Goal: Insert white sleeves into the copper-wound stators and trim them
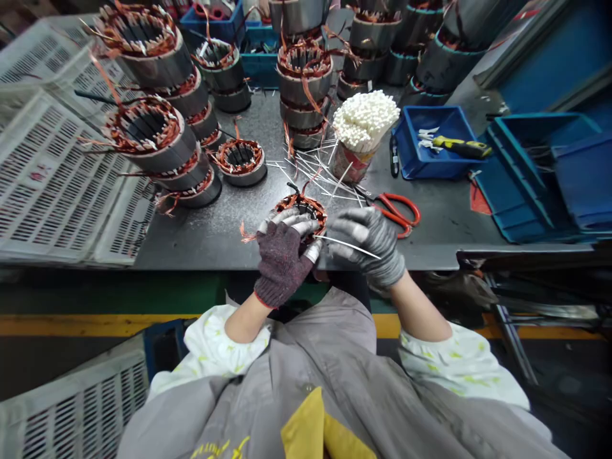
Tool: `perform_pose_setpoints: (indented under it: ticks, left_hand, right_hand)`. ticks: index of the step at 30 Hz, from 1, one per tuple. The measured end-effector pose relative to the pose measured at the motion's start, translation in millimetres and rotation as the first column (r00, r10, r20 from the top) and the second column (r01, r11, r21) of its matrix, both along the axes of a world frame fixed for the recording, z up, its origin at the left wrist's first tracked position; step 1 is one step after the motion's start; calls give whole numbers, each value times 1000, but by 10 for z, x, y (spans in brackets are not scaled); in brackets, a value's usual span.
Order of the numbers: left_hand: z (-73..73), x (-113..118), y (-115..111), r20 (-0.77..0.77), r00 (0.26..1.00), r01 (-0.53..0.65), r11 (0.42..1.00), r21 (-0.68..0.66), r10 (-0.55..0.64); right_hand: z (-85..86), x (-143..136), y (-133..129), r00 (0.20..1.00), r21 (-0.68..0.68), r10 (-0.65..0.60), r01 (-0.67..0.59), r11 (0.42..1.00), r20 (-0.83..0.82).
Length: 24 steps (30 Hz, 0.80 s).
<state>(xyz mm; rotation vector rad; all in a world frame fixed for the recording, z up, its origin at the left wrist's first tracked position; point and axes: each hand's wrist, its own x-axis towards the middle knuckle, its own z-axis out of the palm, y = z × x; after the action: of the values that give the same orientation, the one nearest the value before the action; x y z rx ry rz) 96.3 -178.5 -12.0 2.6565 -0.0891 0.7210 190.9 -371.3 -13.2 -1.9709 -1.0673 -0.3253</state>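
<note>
My left hand [284,258], in a dark purple glove with pale taped fingertips, rests on the near left part of a copper-wound stator [315,209] at the table's front edge. Its fingers lie spread over the winding. To the right of the stator is my right hand [368,242], in a grey striped glove, its fingers bent and smeared by motion. A thin white cord [351,245] runs from the stator's near right side past the right fingers. Whether those fingers grip anything is unclear. Black and copper leads stick up at the stator's far side.
Red-handled scissors [399,213] lie right of my right hand. Loose white sticks [306,175] spread behind the stator, beside a can [351,164] packed with more. Stacked stators [153,140] stand left and behind. A blue bin [430,167] holds a yellow-black tool; white crates [62,185] are at left.
</note>
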Motion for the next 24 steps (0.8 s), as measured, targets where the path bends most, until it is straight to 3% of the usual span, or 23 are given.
perform_pose_setpoints:
  ticks: [3, 8, 12, 17, 21, 24]
  left_hand:
    - [-97, 32, -32, 7, 997, -78, 995, 55, 78]
    - [-136, 23, -79, 33, 990, -138, 987, 80, 136]
    - [7, -132, 90, 51, 997, 48, 986, 157, -57]
    - [98, -191, 526, 51, 994, 68, 927, 368, -93]
    - [81, -34, 675, -81, 990, 139, 884, 445, -115]
    - [102, 19, 637, -104, 968, 251, 890, 382, -228]
  right_hand:
    - [-75, 12, 175, 997, -147, 49, -40, 988, 56]
    - [-7, 131, 528, 999, -153, -31, 33, 988, 17]
    - [46, -18, 473, 987, -29, -25, 20, 999, -159]
    - [-37, -285, 421, 943, -48, 33, -52, 998, -330]
    - [-113, -161, 545, 924, -49, 6, -26, 998, -382]
    - [-139, 22, 573, 912, -10, 113, -127, 992, -395]
